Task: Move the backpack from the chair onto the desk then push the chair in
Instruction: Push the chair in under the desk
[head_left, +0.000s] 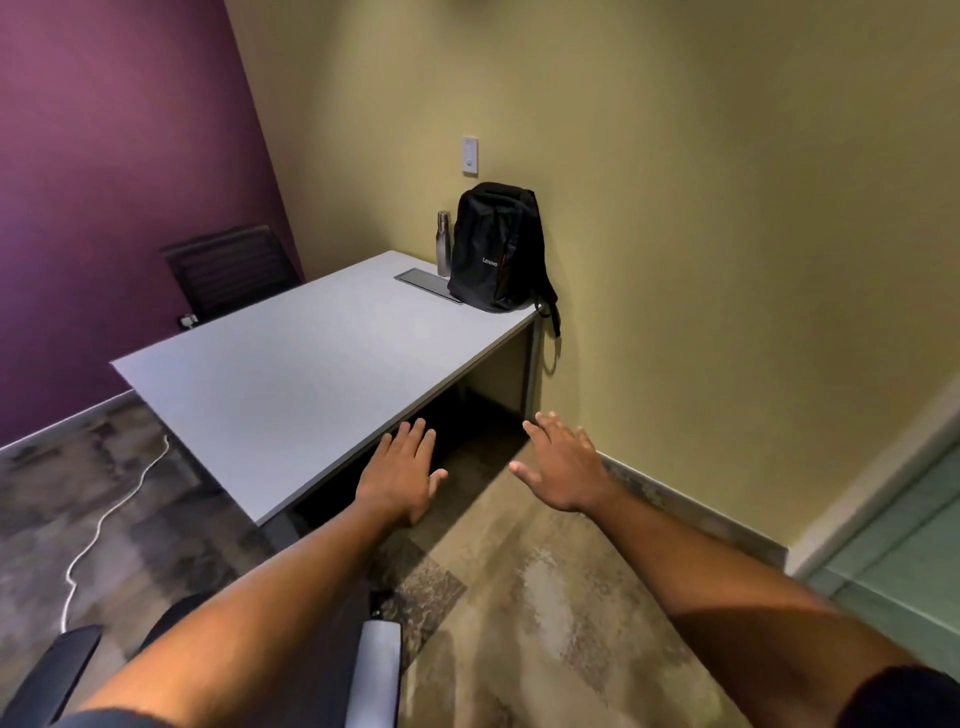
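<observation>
A black backpack (493, 249) stands upright on the far right corner of the grey desk (291, 374), against the yellow wall, one strap hanging over the desk's edge. The chair (379, 665) is at the bottom of the view, close below me; only its armrests and part of the seat show under my left arm. My left hand (402, 470) is stretched out flat, fingers apart, over the desk's near edge. My right hand (563, 462) is also spread and empty, in the air right of the desk's opening.
A metal bottle (443, 241) stands left of the backpack, by a cable hatch (426, 283) in the desktop. A second dark chair (228, 270) sits behind the desk at the purple wall. A white cable (104, 519) runs over the carpet at left. A glass panel (904, 551) is at right.
</observation>
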